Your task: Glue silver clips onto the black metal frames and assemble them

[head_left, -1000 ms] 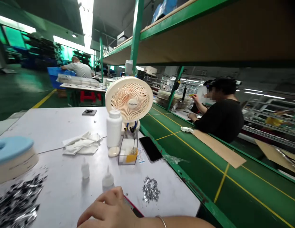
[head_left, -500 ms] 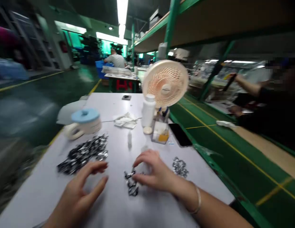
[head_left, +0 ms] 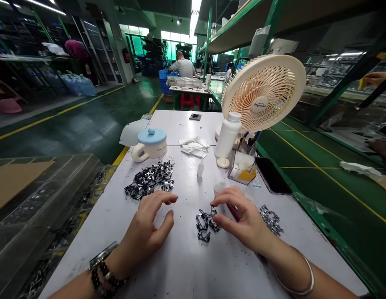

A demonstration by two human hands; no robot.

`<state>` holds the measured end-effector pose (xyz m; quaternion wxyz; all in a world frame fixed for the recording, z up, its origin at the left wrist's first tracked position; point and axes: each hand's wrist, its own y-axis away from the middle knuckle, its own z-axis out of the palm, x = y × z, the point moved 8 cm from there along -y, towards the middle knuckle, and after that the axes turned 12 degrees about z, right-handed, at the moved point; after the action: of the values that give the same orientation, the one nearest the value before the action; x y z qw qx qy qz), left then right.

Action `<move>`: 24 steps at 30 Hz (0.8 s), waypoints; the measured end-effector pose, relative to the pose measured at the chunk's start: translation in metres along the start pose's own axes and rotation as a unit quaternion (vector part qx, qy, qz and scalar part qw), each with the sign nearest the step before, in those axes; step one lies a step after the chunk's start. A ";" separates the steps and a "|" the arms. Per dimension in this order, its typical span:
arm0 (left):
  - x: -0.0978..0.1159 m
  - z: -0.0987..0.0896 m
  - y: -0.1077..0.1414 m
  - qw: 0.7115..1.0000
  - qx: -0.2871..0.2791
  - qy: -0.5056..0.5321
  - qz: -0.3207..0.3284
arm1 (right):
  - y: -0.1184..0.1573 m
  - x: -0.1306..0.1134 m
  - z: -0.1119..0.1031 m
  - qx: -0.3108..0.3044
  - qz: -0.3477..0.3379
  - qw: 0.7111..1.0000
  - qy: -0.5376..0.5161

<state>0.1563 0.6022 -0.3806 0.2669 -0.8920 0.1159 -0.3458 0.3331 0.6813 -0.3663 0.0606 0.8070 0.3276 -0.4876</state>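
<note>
My left hand (head_left: 152, 222) rests above the table with thumb and fingers apart, holding nothing. Near its fingertips lies a large heap of small black and silver metal clips (head_left: 151, 178). At the centre, my right hand (head_left: 239, 211) has a small dark metal clip (head_left: 213, 210) between thumb and index fingertips, just over a few loose clips (head_left: 203, 222). A red-handled tool (head_left: 233, 211) is partly hidden behind that hand. To its right lies a small pile of silver metal parts (head_left: 270, 220).
On the white table (head_left: 180, 270) stand a blue-lidded mug (head_left: 155, 145), crumpled tissue (head_left: 194, 146), a small dropper bottle (head_left: 200, 169), a white bottle (head_left: 228, 135), a clear organizer box (head_left: 242, 166) and a phone (head_left: 273, 175). A fan (head_left: 264, 93) stands behind. A co-worker (head_left: 182, 66) sits further back.
The view has swung left, so the table things appear further right, and the picture is sharper. Both hands keep nearly the same pose over the table.
</note>
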 end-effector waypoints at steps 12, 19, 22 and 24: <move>0.002 0.002 -0.001 0.999 -0.013 -0.033 0.018 | 0.002 0.003 0.000 0.011 0.011 0.999 0.038; 0.003 0.004 0.000 0.997 -0.020 -0.051 0.046 | 0.000 0.020 0.012 0.032 0.043 0.983 0.175; -0.001 0.004 0.002 0.997 -0.024 -0.061 0.050 | -0.001 0.027 0.022 0.009 0.064 0.975 0.213; -0.002 0.004 0.005 0.996 -0.023 -0.072 0.052 | 0.000 0.030 0.027 -0.012 0.075 0.971 0.228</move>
<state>0.1573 0.6010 -0.3870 0.2716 -0.9132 0.1501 -0.2639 0.3224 0.6840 -0.4056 0.0297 0.9184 0.2774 -0.2806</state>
